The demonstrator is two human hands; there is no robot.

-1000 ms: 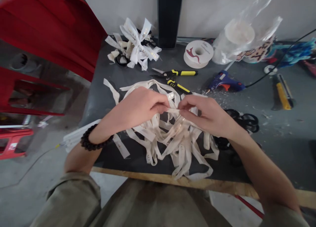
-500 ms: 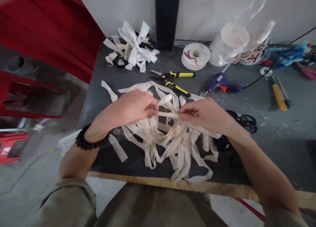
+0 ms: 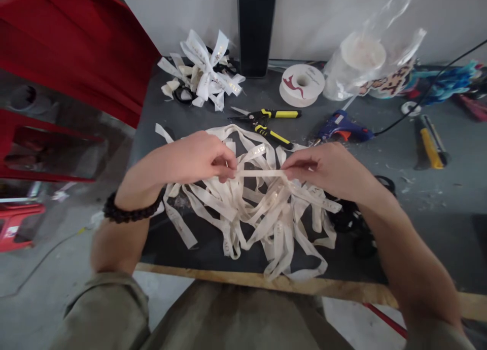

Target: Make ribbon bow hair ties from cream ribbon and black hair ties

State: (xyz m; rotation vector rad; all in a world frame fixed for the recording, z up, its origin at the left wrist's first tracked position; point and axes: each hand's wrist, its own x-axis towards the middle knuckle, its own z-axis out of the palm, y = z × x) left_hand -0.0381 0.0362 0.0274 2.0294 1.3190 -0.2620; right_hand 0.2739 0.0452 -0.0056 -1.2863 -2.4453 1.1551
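A loose heap of cream ribbon strips lies on the dark grey table in front of me. My left hand and my right hand each pinch one end of a single ribbon strip, held taut and level between them just above the heap. A black bead bracelet circles my left wrist.
Behind the heap lie yellow-handled scissors, a blue glue gun with its cord, a ribbon spool, a bunch of finished white bows and a dark upright phone. Black rings sit under my right wrist. A red chair stands left.
My hands have drawn apart, stretching the pinched ribbon strip out straight between them; it was bunched close between my fingers a second ago.
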